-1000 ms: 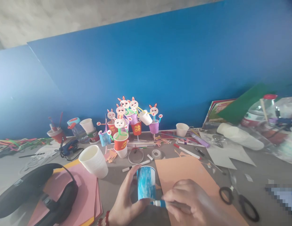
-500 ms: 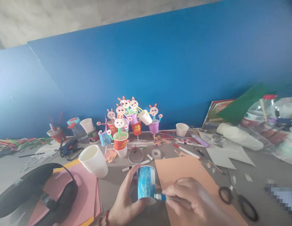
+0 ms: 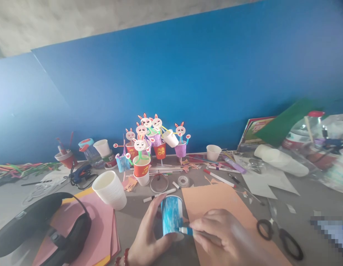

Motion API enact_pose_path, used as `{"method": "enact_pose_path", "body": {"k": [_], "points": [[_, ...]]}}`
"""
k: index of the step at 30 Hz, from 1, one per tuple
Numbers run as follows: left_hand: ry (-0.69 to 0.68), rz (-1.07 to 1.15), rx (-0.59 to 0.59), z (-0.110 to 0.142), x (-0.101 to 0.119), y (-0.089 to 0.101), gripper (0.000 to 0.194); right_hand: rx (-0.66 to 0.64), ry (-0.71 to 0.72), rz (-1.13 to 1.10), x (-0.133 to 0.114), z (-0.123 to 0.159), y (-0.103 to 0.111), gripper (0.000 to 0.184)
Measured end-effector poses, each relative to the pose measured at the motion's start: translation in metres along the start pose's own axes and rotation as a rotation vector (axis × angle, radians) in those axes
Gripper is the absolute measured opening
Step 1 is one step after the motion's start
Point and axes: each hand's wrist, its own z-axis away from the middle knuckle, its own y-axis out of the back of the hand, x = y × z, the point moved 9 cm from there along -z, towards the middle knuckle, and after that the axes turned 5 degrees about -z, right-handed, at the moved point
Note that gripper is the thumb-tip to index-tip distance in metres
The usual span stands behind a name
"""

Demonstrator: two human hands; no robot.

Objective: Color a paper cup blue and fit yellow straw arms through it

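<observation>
My left hand (image 3: pixel 151 236) is closed around a paper cup (image 3: pixel 171 214), thumb at its lower end and fingers at its left side. Streaky blue colour covers most of the cup's wall, with pale patches between the strokes. Pinched in my right hand (image 3: pixel 219 234) is a blue marker (image 3: pixel 186 231), its white tip end against the cup's lower right side. An orange paper sheet (image 3: pixel 212 199) lies beneath my right hand. Just beyond the cup, a white marker with dark ends (image 3: pixel 159 195) rests on the table.
Paper-cup rabbit figures (image 3: pixel 140 147) stand at the back. Stacked white cups (image 3: pixel 109 189) and black headphones (image 3: pixel 63 229) sit on pink paper (image 3: pixel 100 221) at left. Scissors (image 3: pixel 279 236) lie at right. A tape roll (image 3: pixel 183 181) is beyond the cup. Behind rises a blue panel (image 3: pixel 171 74).
The marker tip has shifted slightly left and up along the cup's lower right side, my right hand moving with it. My left hand keeps its hold on the cup.
</observation>
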Motion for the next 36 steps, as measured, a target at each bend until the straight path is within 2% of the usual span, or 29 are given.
{"method": "enact_pose_path", "body": {"k": [12,23,31,36], "points": [[-0.182,-0.235,0.0,-0.001,0.017,0.001,0.081,-0.07,0.033,0.02,-0.006,-0.002,-0.004,0.032],[-0.183,-0.274,0.01,0.0,0.014,0.002,0.085,-0.123,-0.003,0.002,-0.004,-0.001,-0.008,0.029],[-0.218,-0.331,0.004,0.0,0.021,0.001,0.088,-0.153,-0.019,-0.002,-0.001,-0.002,-0.009,0.027],[-0.23,-0.344,-0.002,0.001,0.02,-0.001,0.092,-0.133,-0.03,-0.002,0.001,-0.001,-0.008,0.026]]}}
